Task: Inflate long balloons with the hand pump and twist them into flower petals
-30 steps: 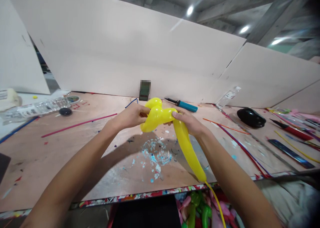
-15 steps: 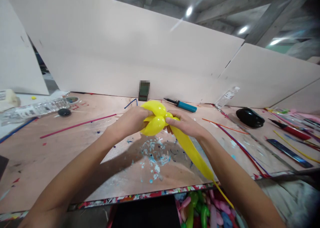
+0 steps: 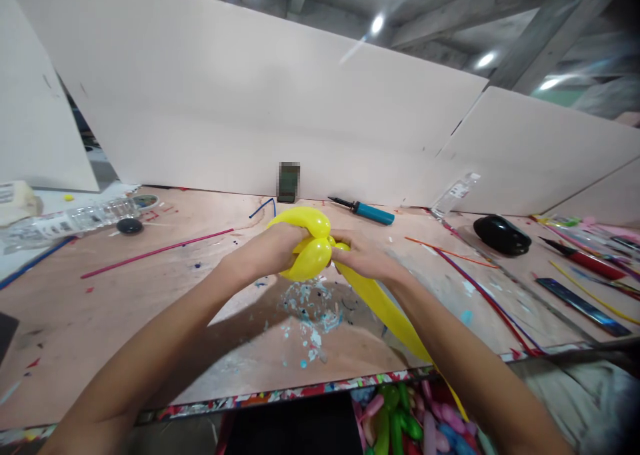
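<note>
Both hands hold a long yellow modelling balloon above the middle of the table. Its left part is twisted into plump loops, with a small bubble at the joint. My left hand is closed around the loops from the left, its fingertips hidden by the balloon. At the twist, my right hand pinches the balloon with thumb and fingers. From there the straight length runs down to the right under my right forearm and ends in a thin uninflated tail past the table edge.
A teal balloon pump and a phone-like object are at the white partition. Uninflated balloons, plastic bottles, a black mouse-shaped object and a dark phone lie around. Below the edge are colourful inflated balloons.
The loops have shifted slightly left and down, and turned a little. My right hand has closed in over the small bubble at the twist, now partly covered.
</note>
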Demonstrator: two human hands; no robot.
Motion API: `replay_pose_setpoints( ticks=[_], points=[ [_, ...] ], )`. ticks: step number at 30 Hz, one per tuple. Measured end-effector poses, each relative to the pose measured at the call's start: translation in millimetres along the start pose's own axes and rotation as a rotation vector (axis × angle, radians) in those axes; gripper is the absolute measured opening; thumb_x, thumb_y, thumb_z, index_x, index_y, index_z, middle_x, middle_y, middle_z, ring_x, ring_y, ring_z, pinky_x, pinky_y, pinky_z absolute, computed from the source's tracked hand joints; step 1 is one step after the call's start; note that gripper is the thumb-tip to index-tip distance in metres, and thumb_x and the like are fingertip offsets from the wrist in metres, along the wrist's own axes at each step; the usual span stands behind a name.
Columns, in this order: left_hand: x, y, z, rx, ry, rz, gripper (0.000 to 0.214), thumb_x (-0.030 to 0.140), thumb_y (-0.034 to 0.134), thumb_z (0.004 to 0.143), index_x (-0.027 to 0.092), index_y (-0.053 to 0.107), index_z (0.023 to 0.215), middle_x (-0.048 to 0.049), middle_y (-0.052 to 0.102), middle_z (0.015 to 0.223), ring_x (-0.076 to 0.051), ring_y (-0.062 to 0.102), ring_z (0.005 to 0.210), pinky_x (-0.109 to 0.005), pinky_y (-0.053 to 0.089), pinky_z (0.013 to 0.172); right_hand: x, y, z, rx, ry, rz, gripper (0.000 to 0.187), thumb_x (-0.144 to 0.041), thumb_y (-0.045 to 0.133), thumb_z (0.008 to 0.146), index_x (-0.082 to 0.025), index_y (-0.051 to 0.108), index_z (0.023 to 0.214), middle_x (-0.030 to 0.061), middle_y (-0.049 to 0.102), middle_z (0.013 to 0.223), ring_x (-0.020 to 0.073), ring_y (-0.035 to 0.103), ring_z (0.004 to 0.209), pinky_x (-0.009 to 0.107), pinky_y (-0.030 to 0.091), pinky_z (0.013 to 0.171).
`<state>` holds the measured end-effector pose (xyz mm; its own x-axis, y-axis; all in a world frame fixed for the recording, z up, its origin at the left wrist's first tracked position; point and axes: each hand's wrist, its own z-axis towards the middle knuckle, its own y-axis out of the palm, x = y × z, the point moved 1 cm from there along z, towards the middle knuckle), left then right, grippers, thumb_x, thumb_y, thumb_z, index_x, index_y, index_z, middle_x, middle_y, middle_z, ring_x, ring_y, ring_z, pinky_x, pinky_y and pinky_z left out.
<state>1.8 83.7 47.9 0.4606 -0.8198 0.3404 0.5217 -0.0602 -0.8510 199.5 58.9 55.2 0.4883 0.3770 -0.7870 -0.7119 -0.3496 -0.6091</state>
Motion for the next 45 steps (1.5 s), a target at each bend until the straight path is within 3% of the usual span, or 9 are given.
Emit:
replay_pose_setpoints(
  ticks=[6,11,20,24,28,31,33,39,45],
  points=[
    [0.5,11.5,-1.1,-0.042,-0.083,0.236,0.023,0.015,0.053,0.076,0.014,0.066,0.094,-0.0118,0.070,0.087,-0.023,0.066,0.076,-0.030,0.047,0.065,8.0,3.9,2.0,-0.114,0.075,0.162,0.034,-0.039,0.042,0.087,-0.020,0.061,0.108,0.0040,0.067,0.085,0.0178,0.061,0.072,0.029,0.047,0.061],
    [1.6,20.0,0.5,-0.128,-0.126,0.377,0.021,0.013,0.047,0.077,0.011,0.066,0.087,-0.0143,0.069,0.083,-0.025,0.065,0.073,-0.031,0.046,0.060,13.3,14.3,10.3,0.041,0.162,-0.178,0.029,-0.045,0.053,0.083,-0.018,0.065,0.083,0.0043,0.067,0.072,0.0167,0.058,0.060,0.029,0.045,0.056],
    [-12.3,22.9,3.0,-0.096,-0.098,0.404,0.020,0.017,0.052,0.074,0.013,0.067,0.087,-0.0130,0.070,0.080,-0.027,0.065,0.069,-0.032,0.045,0.057,31.2,20.4,20.9,0.156,0.146,-0.100,0.018,-0.023,0.050,0.076,-0.019,0.061,0.090,0.0020,0.066,0.087,0.0171,0.059,0.074,0.028,0.045,0.063],
    [-35.5,34.7,6.7,0.074,0.029,0.241,0.023,0.016,0.053,0.079,0.018,0.068,0.096,-0.0074,0.072,0.091,-0.022,0.066,0.079,-0.030,0.049,0.066,44.6,18.3,25.7,0.160,0.213,0.137,0.018,-0.022,0.048,0.074,-0.019,0.059,0.088,0.0013,0.064,0.076,0.0148,0.057,0.061,0.026,0.045,0.053],
    [-53.8,37.9,7.1,0.458,0.202,0.092,0.016,0.020,0.052,0.086,0.021,0.068,0.088,-0.0016,0.071,0.084,-0.012,0.064,0.076,-0.024,0.049,0.074,55.9,14.3,21.9,0.226,0.352,0.304,0.020,-0.030,0.045,0.077,-0.018,0.057,0.088,0.0020,0.062,0.067,0.0149,0.055,0.051,0.025,0.042,0.044],
    [-56.0,29.1,5.4,0.754,0.066,0.078,0.014,0.026,0.063,0.079,0.021,0.067,0.091,-0.0044,0.069,0.093,-0.017,0.061,0.092,-0.032,0.046,0.088,53.5,13.4,17.1,0.333,0.357,0.311,0.022,-0.030,0.044,0.077,-0.017,0.056,0.090,0.0011,0.060,0.064,0.0144,0.054,0.051,0.024,0.042,0.045],
    [-55.4,21.5,5.5,0.819,-0.151,-0.084,0.040,0.033,0.071,0.071,0.020,0.062,0.107,-0.0089,0.064,0.109,-0.022,0.056,0.106,-0.039,0.044,0.093,48.1,13.2,14.4,0.404,0.314,0.279,0.026,-0.029,0.046,0.075,-0.018,0.057,0.096,0.0009,0.060,0.067,0.0147,0.055,0.054,0.024,0.043,0.048],
    [-55.6,20.4,11.6,0.164,-0.436,-1.152,0.048,0.035,0.071,0.068,0.011,0.061,0.108,-0.0144,0.067,0.105,-0.024,0.065,0.092,-0.038,0.052,0.082,44.7,9.5,9.6,0.396,0.213,0.263,0.033,-0.031,0.045,0.074,-0.017,0.058,0.101,0.0052,0.066,0.093,0.0172,0.058,0.066,0.026,0.044,0.052],
    [-56.4,34.3,16.2,0.261,-0.507,-1.265,0.042,0.025,0.076,0.063,0.012,0.064,0.101,-0.0117,0.069,0.102,-0.021,0.066,0.088,-0.033,0.052,0.082,64.8,6.4,14.9,0.414,0.174,0.163,0.025,-0.030,0.043,0.076,-0.017,0.060,0.088,0.0027,0.063,0.077,0.0193,0.058,0.073,0.028,0.045,0.062]
  ],
)
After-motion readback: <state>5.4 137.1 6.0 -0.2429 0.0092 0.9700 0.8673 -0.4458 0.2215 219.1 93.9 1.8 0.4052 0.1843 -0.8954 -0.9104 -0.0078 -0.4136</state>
